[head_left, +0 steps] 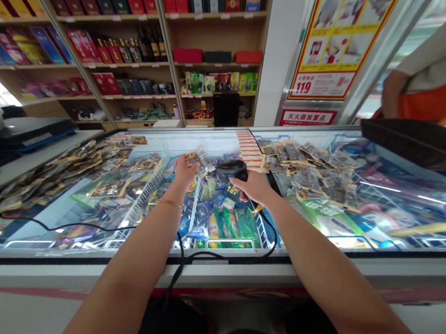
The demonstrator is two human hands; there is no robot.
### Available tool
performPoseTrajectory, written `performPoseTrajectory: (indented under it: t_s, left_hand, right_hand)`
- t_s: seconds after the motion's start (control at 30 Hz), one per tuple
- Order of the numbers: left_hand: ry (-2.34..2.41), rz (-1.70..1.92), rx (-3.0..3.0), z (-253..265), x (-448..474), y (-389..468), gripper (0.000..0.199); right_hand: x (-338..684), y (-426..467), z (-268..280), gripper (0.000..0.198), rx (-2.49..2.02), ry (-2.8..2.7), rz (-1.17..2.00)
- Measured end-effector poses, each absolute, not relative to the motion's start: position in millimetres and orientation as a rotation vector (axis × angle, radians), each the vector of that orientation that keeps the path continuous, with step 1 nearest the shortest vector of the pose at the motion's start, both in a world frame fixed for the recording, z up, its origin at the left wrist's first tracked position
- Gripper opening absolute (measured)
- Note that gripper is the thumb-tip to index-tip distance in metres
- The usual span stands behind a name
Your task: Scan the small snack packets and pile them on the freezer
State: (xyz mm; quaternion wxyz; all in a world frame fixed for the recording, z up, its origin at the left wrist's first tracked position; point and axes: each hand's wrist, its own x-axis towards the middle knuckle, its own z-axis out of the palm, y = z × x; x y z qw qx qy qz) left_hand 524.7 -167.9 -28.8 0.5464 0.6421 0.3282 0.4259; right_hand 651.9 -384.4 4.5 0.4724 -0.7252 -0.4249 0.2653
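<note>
My right hand (252, 185) is wrapped round the handle of a black barcode scanner (228, 167), whose head points left. A black cable hangs from its lower end. To the left, my left hand (186, 170) pinches a small clear packet (205, 159) with tan edges, just in front of the scanner head. Both hands are above the glass top of a chest freezer (163, 144). A pile of similar packets (315, 166) lies on the glass to the right, and another spread of packets (72, 168) lies to the left. A striped orange-and-white sheet (250, 149) rests behind my right hand.
Under the glass are wire baskets (148, 187) of colourful frozen goods. The scanner cable (185, 259) runs over the freezer's front edge. A dark tray (414, 143) sits at the right; beyond it stands a person (439, 65). Shelves of boxes (115, 14) line the back wall.
</note>
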Motion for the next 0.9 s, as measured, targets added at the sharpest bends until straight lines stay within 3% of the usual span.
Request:
performPoseTrajectory:
  t_s: [0.6,0.77,0.9]
  left_hand:
    - [0.817,1.033,1.513,-30.1,524.0,-166.4,0.038]
    - [0.893,1.007,1.433,-23.2,540.6,-175.8,0.034]
    - [0.825,0.864,1.373,-8.8,575.5,-203.1,0.035]
  right_hand:
    - [644.5,-392.7,21.3,0.027,-1.735,-1.036,0.693]
    - [667.7,-402.3,35.8,0.021,-1.56,-0.796,0.789]
    - [708.2,-435.0,49.8,0.021,-1.577,-0.688,0.692]
